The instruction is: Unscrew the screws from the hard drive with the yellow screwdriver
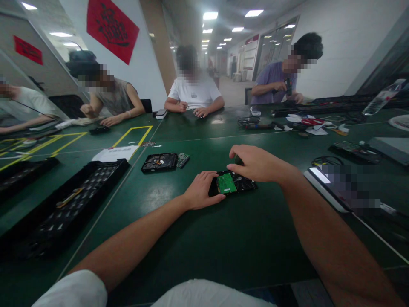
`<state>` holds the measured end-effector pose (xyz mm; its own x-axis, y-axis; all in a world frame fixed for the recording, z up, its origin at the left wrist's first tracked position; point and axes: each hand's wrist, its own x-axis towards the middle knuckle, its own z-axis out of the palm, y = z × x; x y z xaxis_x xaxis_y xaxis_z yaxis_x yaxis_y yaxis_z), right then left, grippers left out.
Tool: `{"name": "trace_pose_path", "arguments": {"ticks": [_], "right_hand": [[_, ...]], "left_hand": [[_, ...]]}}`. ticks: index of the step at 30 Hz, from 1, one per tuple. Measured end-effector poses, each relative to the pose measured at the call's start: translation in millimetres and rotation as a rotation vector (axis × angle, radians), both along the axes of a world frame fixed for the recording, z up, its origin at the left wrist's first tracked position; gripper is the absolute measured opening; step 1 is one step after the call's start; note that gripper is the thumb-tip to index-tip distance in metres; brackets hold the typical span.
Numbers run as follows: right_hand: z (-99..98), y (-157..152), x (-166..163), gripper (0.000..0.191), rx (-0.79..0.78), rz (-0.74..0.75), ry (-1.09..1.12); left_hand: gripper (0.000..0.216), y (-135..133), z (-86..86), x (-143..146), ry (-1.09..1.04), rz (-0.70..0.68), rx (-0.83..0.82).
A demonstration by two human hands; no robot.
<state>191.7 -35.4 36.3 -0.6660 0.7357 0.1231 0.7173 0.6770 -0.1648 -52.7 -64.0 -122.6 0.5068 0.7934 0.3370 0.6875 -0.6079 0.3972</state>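
A hard drive lies on the green table in front of me, its green circuit board facing up. My left hand grips the drive's left end, thumb on the near edge and fingers on the far edge. Over the drive's right half, my right hand is closed around a dark, upright screwdriver; only a bit of its handle shows and its tip is hidden. Farther left sits another hard drive, with a loose circuit board beside it.
A long black tray holding a yellowish strip is at the left. To the right lie a phone-like device, a cable and another drive-like unit. Several people sit across the table. A plastic bottle stands tilted at far right.
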Motion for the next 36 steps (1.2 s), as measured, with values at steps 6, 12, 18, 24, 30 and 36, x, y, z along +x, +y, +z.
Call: {"name": "trace_pose_path", "arguments": {"ticks": [6,12,18,24,30,36], "right_hand": [[5.4,-4.4,0.0,0.024,-0.013,-0.067,-0.076],[0.3,-0.1,2.3,0.029,0.005,0.089,0.01],[-1.6,1.4,1.6,0.027,0.011,0.033,0.0],[0.6,0.2,1.9,0.026,-0.002,0.034,-0.015],[0.4,0.0,2.7,0.031,-0.023,0.016,0.041],[-1.4,2.1,2.3,0.025,0.016,0.058,0.081]], "left_hand": [[0.075,1.6,-0.6,-2.7,-0.01,-0.019,-0.01],[0.076,2.6,-1.4,-4.1,-0.038,-0.026,-0.038],[0.075,4.8,-1.7,-4.1,-0.076,-0.028,-0.067],[0.075,5.5,-1.9,-4.3,-0.074,-0.029,-0.063],[0.075,3.6,-0.5,-3.3,-0.08,-0.025,-0.057],[0.074,2.8,-0.1,-2.5,-0.075,-0.024,-0.056]]}}
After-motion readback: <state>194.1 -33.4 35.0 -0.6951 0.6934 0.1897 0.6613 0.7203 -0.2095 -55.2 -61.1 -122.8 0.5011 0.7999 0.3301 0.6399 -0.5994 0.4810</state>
